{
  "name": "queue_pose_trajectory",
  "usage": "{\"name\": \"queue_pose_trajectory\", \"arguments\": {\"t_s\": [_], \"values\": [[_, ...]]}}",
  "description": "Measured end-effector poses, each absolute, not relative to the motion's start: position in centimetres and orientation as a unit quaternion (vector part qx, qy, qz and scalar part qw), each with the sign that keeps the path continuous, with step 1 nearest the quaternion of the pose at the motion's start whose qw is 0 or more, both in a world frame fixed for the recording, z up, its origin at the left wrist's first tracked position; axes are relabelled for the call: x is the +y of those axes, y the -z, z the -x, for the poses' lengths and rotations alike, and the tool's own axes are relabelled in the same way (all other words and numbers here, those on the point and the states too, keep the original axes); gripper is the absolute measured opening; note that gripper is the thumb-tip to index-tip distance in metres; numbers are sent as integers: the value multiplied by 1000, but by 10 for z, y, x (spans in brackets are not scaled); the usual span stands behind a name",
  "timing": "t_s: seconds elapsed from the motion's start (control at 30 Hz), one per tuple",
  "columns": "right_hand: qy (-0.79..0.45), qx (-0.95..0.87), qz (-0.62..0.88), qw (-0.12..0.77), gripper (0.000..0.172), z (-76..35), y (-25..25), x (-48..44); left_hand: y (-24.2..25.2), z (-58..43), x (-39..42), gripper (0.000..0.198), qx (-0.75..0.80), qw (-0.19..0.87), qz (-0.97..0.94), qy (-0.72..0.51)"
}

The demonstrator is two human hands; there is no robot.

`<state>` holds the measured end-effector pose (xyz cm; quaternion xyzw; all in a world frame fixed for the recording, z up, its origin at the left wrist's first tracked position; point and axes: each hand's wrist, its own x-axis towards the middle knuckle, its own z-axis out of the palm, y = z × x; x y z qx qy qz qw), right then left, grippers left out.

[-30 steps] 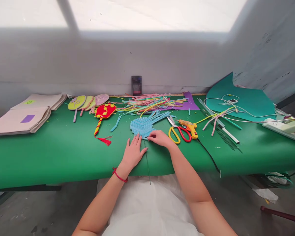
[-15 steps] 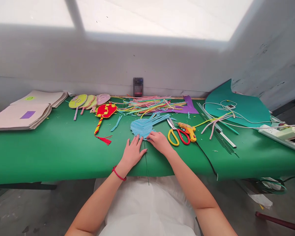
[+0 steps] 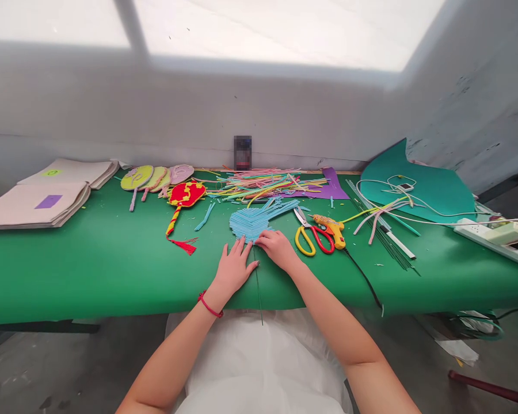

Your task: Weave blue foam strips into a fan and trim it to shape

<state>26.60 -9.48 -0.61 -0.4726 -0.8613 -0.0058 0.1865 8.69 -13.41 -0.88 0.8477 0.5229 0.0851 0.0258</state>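
A light blue leaf-shaped piece made of pipe cleaners laid side by side (image 3: 248, 221) lies on the green table, its loose ends fanning toward the upper right. My left hand (image 3: 233, 267) rests palm down with fingers spread, the fingertips touching the piece's lower edge. At its lower right edge, my right hand (image 3: 278, 248) has thumb and fingers pinched together on the blue pipe cleaners. A thin dark green wire (image 3: 258, 287) runs from the lower tip between my hands and past the table's front edge. What exactly sits between my right fingertips is partly hidden.
Scissors (image 3: 313, 236) and a yellow glue gun (image 3: 334, 230) lie right of the piece. Behind is a heap of coloured pipe cleaners (image 3: 259, 185). A red fan (image 3: 186, 194) with a tassel lies left, near cardboard pads (image 3: 30, 201). A power strip (image 3: 492, 238) is far right.
My right hand has shifted very slightly left along the lower edge of the blue piece. My left hand stays in almost the same place.
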Motion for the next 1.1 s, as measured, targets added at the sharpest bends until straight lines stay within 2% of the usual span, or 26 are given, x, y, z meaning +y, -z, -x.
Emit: {"name": "queue_pose_trajectory", "arguments": {"t_s": [0.47,0.7,0.87,1.0,1.1], "values": [[9,-904,415,101,30,-268,-15,-71,10,-89,-135,56,528,17,-844,-91],[-49,-935,345,73,24,-268,-25,-49,1,-90,-137,59,536,28,-842,-58],[-77,-927,331,161,19,-284,-13,-49,-3,-90,-138,60,539,33,-840,-47],[-10,-900,360,246,23,-306,1,-61,-3,-90,-138,60,541,37,-839,-49],[36,-890,375,258,27,-318,6,-72,-3,-91,-138,60,543,38,-837,-52]]}}
